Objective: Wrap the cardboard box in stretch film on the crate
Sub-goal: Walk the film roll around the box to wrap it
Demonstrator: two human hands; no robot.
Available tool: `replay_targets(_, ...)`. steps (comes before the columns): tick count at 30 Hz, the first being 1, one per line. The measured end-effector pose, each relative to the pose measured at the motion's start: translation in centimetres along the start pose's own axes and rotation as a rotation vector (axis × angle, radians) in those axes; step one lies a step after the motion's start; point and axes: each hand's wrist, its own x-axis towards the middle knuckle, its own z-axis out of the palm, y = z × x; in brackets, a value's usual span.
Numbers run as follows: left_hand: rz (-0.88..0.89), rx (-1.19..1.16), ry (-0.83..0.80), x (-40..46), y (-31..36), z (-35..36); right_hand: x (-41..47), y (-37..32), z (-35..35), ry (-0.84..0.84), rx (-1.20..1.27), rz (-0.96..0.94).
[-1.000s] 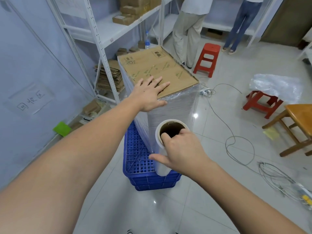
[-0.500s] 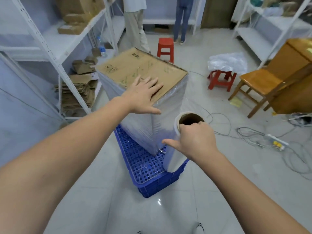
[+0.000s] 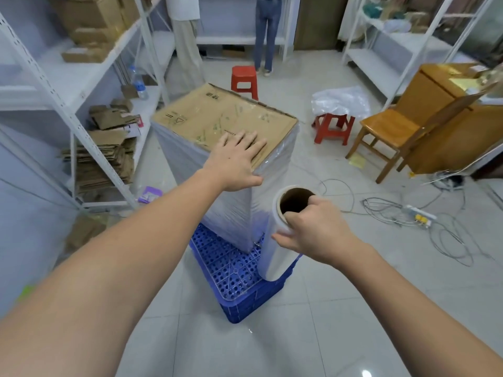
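L hand [image 3: 236, 156] lies flat, fingers spread, on cardboard box [image 3: 217, 118] atop blue crate [image 3: 239, 289]; R hand [image 3: 313, 229] grips upright stretch film roll [image 3: 275, 257] w/ fingers hooked in core.

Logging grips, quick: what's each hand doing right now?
Left hand: open, flat on the cardboard box.
Right hand: grips the stretch film roll.
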Motion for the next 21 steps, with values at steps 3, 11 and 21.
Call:
replay_targets(3, -0.006, -0.006, -0.002, 0.1, -0.1, -0.2, 0.5, -0.9, -0.1, 0.019, 0.045, -0.182)
replay_targets(11, -0.01, -0.009, 0.012, 0.2, 0.0, 0.1, 1.4, -2.3, 0.0, -0.035, 0.117, -0.397)
replay_targets(21, -0.028, 0.007, 0.01, 0.3, 0.1, -0.1, 1.3, -4.8, -0.6, -0.039, 0.109, -0.215)
